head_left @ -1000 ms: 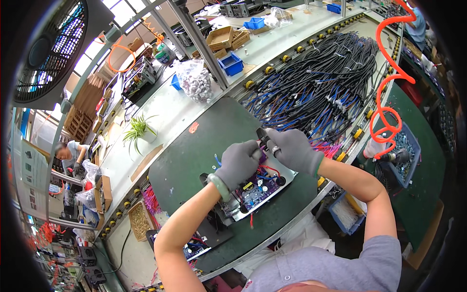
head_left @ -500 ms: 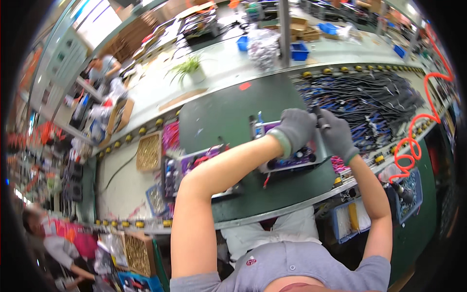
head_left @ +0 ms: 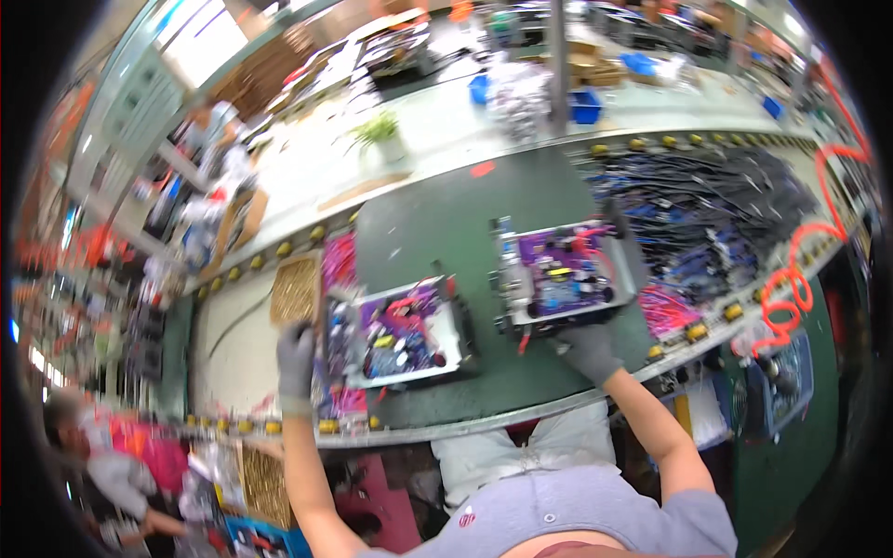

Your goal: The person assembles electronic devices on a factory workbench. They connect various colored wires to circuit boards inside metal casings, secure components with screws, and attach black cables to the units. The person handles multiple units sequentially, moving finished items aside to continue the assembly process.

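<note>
Two open metal housings with purple circuit boards, wires and small parts inside lie on the dark green mat (head_left: pixel 433 209). At the near edge of the right housing (head_left: pixel 625 279) is my right hand (head_left: pixel 590 353) in a grey glove, its fingers partly hidden against that edge. My left hand (head_left: pixel 296 365), also gloved and smeared by motion, is above the bench just left of the left housing (head_left: pixel 409 377). It is close to a cardboard box of brass-coloured small parts (head_left: pixel 296 290). I cannot make out anything held in either hand.
Black cables with blue ends (head_left: pixel 707 209) are heaped to the right. Pink wire bundles (head_left: pixel 668 312) lie beside the right housing, others (head_left: pixel 340 260) at the mat's left edge. A coiled orange hose (head_left: pixel 783 302) hangs at the right. A potted plant (head_left: pixel 386 144) stands on the far ledge.
Both hands have left the top of the right housing. My left hand has swung far left past the left housing; my right hand has come down to the right housing's near edge.
</note>
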`<control>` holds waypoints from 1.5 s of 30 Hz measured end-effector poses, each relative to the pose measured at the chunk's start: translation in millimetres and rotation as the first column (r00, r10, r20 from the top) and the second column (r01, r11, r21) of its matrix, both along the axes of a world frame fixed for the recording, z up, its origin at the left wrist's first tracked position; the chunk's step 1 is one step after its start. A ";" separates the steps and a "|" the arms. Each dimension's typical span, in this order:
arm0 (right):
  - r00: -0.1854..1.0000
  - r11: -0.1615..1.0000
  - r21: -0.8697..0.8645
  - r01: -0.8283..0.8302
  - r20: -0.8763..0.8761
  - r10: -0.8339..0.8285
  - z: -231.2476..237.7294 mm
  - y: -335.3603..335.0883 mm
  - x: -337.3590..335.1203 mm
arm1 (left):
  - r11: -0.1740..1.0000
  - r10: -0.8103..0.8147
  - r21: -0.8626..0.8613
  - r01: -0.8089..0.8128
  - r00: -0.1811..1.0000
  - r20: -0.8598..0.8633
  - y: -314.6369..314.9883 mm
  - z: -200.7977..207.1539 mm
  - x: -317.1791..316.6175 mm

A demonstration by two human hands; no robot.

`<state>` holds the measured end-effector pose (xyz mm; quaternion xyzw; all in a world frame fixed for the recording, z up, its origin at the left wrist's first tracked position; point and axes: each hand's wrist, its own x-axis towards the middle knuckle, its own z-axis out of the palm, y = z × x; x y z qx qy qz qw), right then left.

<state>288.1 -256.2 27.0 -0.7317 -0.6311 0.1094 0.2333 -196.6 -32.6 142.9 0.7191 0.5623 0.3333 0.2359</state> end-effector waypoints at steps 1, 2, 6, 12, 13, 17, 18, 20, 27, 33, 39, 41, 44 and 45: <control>1.000 0.999 -0.054 0.004 0.029 -0.003 3.1 6.1 -0.1 | 0.998 -0.065 0.021 0.063 0.991 0.115 -15.3 -18.6 -9.3; 0.999 0.991 0.125 -0.042 -0.006 0.043 -20.9 21.0 3.1 | 0.997 -0.052 -0.048 0.059 0.991 0.123 -27.0 -45.5 -30.9; 0.975 0.977 -0.011 -0.212 -0.077 0.210 -3.4 52.1 22.3 | 0.982 -0.120 -0.135 0.133 0.988 0.095 -74.8 -133.6 -23.9; 0.778 0.958 -0.189 -0.217 -0.627 0.052 35.3 16.2 133.8 | 0.923 -0.082 -0.358 0.140 0.981 0.173 -73.2 -154.5 99.5; 0.770 0.976 -0.207 -0.060 -0.633 -0.087 30.9 8.8 165.2 | 0.928 -0.063 -0.355 0.114 0.986 0.153 -72.4 -152.1 111.3; 0.729 0.764 0.013 0.645 -0.309 -0.611 11.3 11.0 274.1 | 0.938 0.014 -0.346 0.021 0.995 0.099 -68.9 -145.6 134.8; 0.724 0.744 -0.012 0.668 -0.220 -0.653 10.6 18.4 292.0 | 0.938 0.032 -0.346 0.000 0.996 0.086 -68.1 -144.6 137.1; 0.740 0.739 -0.028 0.673 0.009 -0.673 4.4 37.0 319.9 | 0.937 0.067 -0.348 -0.037 0.995 0.073 -67.8 -144.0 136.2; 0.882 0.791 -0.419 0.445 0.360 -0.305 6.2 89.1 322.1 | 0.941 0.170 -0.306 -0.143 0.983 0.064 -81.1 -133.5 117.5; 0.936 0.909 -0.273 0.315 0.248 -0.250 28.8 29.4 341.8 | 0.954 0.224 -0.234 -0.186 0.963 0.152 -109.1 -137.2 68.5; 0.882 0.761 0.460 0.456 -0.344 -0.321 28.1 -22.9 297.9 | 0.984 0.130 -0.146 -0.100 0.969 0.209 -127.3 -149.5 31.4; 0.832 0.785 0.492 0.378 -0.552 -0.054 73.2 -12.9 238.9 | 0.991 0.092 -0.085 -0.099 0.992 -0.084 -129.6 -154.0 21.1; 0.878 0.814 0.579 0.050 -0.413 0.240 168.2 -3.9 130.9 | 0.976 0.096 -0.177 -0.126 0.981 -0.172 -141.6 -121.8 32.9; 0.870 0.795 0.605 -0.053 -0.362 0.334 178.4 -0.2 104.1 | 0.971 0.084 -0.211 -0.112 0.987 -0.137 -142.2 -119.3 30.1</control>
